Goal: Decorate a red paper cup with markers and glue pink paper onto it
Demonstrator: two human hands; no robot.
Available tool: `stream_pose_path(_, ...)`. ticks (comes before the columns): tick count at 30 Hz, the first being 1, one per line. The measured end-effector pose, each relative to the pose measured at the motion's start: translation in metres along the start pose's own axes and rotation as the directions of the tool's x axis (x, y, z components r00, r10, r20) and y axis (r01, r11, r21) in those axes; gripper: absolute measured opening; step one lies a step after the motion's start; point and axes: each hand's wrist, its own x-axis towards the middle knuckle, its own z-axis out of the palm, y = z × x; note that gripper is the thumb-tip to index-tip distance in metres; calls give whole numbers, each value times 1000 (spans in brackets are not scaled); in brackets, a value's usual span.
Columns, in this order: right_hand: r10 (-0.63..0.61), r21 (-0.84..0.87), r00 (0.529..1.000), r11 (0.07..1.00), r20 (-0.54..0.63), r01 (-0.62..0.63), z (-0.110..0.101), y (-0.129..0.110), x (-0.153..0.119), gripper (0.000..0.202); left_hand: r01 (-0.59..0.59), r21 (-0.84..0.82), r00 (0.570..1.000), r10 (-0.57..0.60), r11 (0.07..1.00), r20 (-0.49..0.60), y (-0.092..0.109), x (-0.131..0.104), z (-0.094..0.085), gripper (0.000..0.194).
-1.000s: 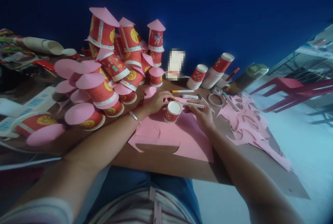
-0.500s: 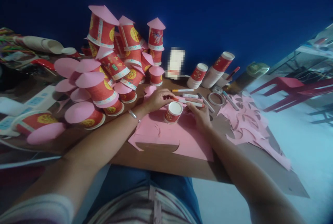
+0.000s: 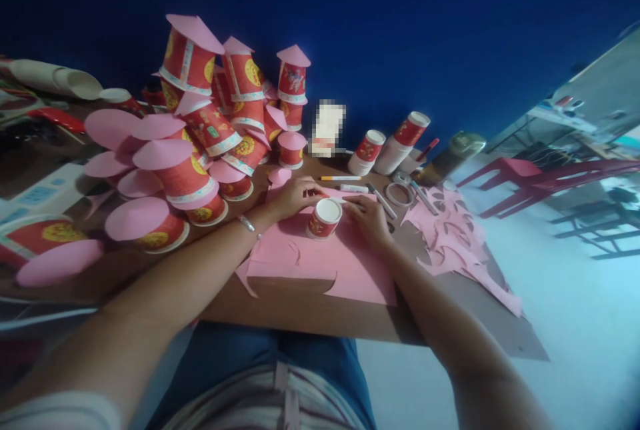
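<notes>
Your left hand (image 3: 299, 198) and right hand (image 3: 370, 218) pinch a marker (image 3: 339, 200) behind the red cup (image 3: 324, 225). Hold it level, without knocking the cup over.

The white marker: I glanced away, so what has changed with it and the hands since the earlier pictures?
The right hand has moved left, closer to the left hand, and now hides the far end of the white marker. The whole view has turned slightly right. The left hand stays at the marker's reddish end; the red paper cup stays on the pink paper.
</notes>
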Motion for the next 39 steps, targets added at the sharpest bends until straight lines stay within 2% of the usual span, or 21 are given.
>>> stream_pose_path(4,-104,-175,994,979,31,108,-9,2,7,30,6,30,998,-4,1000,-60,-5,-1,3,34)
stream_pose_path(8,-139,-470,987,868,84,162,-33,5,17,21,23,79,993,-14,997,-114,-8,-1,5,31)
stream_pose_path(12,-117,-624,988,767,97,152,-48,13,25,15,17,79,998,-12,997,-62,-13,-1,7,20)
stream_pose_path(16,-111,-734,987,660,114,160,-49,21,26,14,1,93,1000,0,996,-13,-18,1,9,17)
stream_pose_path(21,-138,-807,984,565,110,170,-44,23,27,18,9,120,1000,-10,993,11,-19,2,9,17)
stream_pose_path(25,-174,-826,978,531,112,189,-36,18,24,19,-7,160,999,-2,987,52,-14,0,8,18)
stream_pose_path(30,-279,-811,938,489,204,322,-22,12,14,23,15,206,997,-29,978,66,-4,-2,6,17)
stream_pose_path(35,-312,-782,925,511,218,356,-19,12,9,23,66,183,992,-85,981,98,-3,1,4,19)
stream_pose_path(39,-328,-759,923,543,202,359,-20,11,8,20,55,302,981,-107,952,160,-2,9,2,24)
